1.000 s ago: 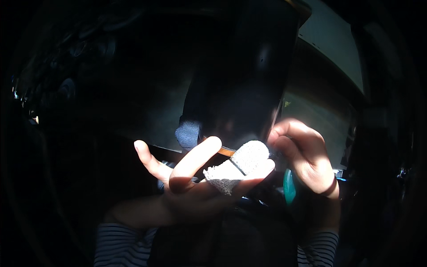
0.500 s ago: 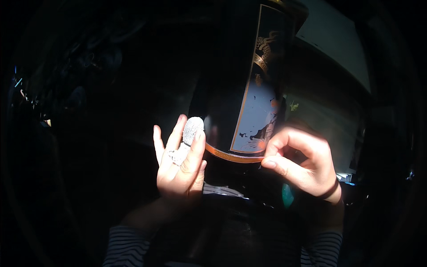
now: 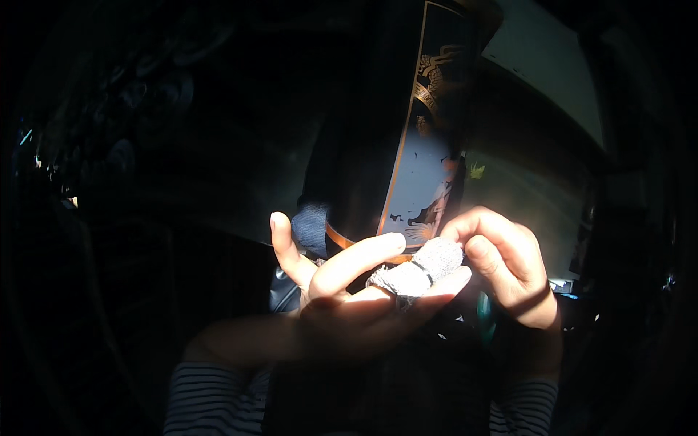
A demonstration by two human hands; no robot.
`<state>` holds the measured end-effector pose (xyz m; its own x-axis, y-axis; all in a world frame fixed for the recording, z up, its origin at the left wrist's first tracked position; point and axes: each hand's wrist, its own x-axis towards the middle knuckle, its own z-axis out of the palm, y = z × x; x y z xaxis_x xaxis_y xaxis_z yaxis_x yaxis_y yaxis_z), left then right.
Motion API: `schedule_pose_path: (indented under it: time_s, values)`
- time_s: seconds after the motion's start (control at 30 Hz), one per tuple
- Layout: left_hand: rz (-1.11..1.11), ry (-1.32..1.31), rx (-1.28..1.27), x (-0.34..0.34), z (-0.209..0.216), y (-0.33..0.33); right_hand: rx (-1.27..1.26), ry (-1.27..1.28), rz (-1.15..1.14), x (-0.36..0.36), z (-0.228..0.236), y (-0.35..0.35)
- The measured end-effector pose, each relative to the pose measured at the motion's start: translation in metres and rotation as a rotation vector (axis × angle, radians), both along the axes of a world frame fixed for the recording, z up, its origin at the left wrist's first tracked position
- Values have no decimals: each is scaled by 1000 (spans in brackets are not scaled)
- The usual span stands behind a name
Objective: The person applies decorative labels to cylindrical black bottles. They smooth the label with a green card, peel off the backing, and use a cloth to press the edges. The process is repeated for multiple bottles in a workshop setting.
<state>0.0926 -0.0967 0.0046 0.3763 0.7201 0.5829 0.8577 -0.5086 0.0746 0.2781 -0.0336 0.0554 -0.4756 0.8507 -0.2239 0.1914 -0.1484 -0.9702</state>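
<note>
A large dark cylinder (image 3: 363,167) with a gold-framed panel (image 3: 414,189) fills the upper middle. Along its lower edge runs an orange-gold band (image 3: 336,237). My left hand (image 3: 349,283) lies beneath that edge, palm up and fingers spread. One of its fingers is wrapped in a whitish knitted cover (image 3: 436,259) with a dark ring round it, and this finger lies against the band, hiding part of it. My right hand (image 3: 509,265) is at the band's right end, thumb and forefinger curled close together beside the wrapped fingertip. Whatever they pinch is hidden.
To the right of the cylinder is a pale grey-green surface (image 3: 531,174). A dark blue cloth-like piece (image 3: 310,229) sits at the cylinder's lower left. Something green (image 3: 485,316) hangs below my right hand. Most of the surroundings are in deep shadow.
My left hand has swung from the band's left end to the right and turned palm up, bringing the wrapped finger beside my right hand. My right hand has stayed near the same spot.
</note>
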Motion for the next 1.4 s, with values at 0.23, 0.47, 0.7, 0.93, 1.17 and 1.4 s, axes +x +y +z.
schedule_pose_path:
  time_s: [0.23, 0.47, 0.7, 0.93, 1.17, 1.4]
  values:
    - [323, -10, -287, 19, 40, 3, 152, 298, 239, 33, -48, 24]
    - [376, 481, 88, 88, 6, -38, 187, 482, 261, 96, -85, 28]
    - [422, 317, 176, 86, -15, -18, 101, 253, 106, 66, -34, 8]
    - [138, -66, -113, 34, 24, 17, 74, 20, 107, 46, -20, 3]
    - [179, -200, -250, 4, 5, -19, 168, 108, 75, 33, -22, -1]
    - [451, 249, 209, 48, -9, -20, 206, 154, 66, 35, -21, -2]
